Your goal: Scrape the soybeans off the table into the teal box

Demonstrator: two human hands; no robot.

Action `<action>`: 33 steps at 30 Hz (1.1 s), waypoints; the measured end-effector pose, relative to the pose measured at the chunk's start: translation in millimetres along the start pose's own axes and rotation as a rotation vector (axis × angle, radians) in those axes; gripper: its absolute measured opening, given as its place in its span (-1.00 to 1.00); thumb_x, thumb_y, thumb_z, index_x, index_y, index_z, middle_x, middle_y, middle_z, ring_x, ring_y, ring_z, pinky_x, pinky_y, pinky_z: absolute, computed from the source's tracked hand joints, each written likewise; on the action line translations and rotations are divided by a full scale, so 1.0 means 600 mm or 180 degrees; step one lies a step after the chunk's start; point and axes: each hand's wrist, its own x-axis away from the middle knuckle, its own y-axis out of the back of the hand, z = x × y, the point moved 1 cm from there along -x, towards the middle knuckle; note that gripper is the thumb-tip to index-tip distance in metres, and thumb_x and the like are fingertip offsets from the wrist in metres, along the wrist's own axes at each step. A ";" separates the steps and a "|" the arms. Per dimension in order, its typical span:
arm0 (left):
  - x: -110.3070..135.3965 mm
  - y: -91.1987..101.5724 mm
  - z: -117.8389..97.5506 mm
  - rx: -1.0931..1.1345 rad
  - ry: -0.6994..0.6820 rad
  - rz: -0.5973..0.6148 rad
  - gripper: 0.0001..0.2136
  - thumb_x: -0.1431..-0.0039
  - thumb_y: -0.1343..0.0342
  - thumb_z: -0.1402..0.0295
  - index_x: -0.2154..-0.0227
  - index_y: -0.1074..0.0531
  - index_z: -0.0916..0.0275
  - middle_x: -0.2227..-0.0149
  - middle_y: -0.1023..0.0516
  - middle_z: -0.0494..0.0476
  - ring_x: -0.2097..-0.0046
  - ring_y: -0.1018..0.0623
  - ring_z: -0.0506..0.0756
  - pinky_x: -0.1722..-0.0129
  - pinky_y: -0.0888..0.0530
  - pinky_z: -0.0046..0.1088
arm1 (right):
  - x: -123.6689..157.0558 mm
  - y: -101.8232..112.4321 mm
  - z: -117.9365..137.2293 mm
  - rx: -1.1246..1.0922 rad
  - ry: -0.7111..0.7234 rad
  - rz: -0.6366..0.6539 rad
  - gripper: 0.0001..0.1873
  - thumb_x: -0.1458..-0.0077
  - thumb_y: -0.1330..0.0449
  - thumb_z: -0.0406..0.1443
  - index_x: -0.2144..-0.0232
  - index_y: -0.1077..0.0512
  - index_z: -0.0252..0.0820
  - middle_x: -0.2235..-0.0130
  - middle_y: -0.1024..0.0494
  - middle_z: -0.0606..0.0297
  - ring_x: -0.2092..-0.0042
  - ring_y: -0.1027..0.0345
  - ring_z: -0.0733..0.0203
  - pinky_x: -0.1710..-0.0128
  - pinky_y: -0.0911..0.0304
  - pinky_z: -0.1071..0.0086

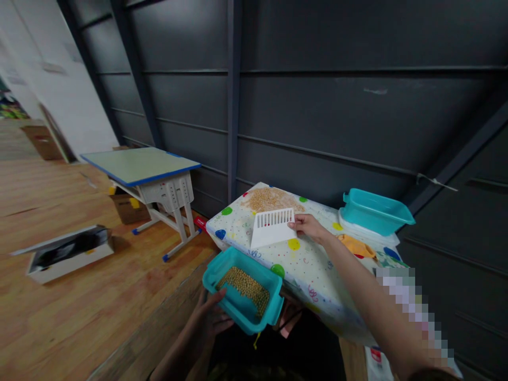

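Note:
My left hand (pixel 210 317) grips the near left side of a teal plastic bin (pixel 273 307) holding yellow-green beans (pixel 244 287), held at the table's near edge. My right hand (pixel 307 225) reaches out over the table and pinches the right end of a white slotted scoop (pixel 272 228), which rests on the spotted tablecloth (pixel 305 259). Just beyond the scoop lies a loose pile of tan grains (pixel 270 199) on the cloth.
A second teal bin (pixel 375 211) stands on a white lid at the table's far right, with an orange object (pixel 356 246) beside it. A dark panelled wall runs behind. To the left are a blue-edged desk (pixel 138 166), cardboard boxes and an open white box (pixel 67 254) on the wooden floor.

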 end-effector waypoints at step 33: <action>-0.020 0.010 0.025 0.0180 0.0353 0.0058 -0.06 -0.13 -0.48 0.07 -0.48 -0.10 -0.01 0.18 -0.75 0.12 0.25 -0.79 0.29 0.15 -0.72 -0.18 | 0.203 -0.057 0.066 0.4374 0.3696 -0.0622 -0.56 -0.26 -0.10 -0.56 0.04 -0.71 -0.22 0.10 -0.81 0.08 0.12 -0.75 0.05 0.11 -0.64 0.26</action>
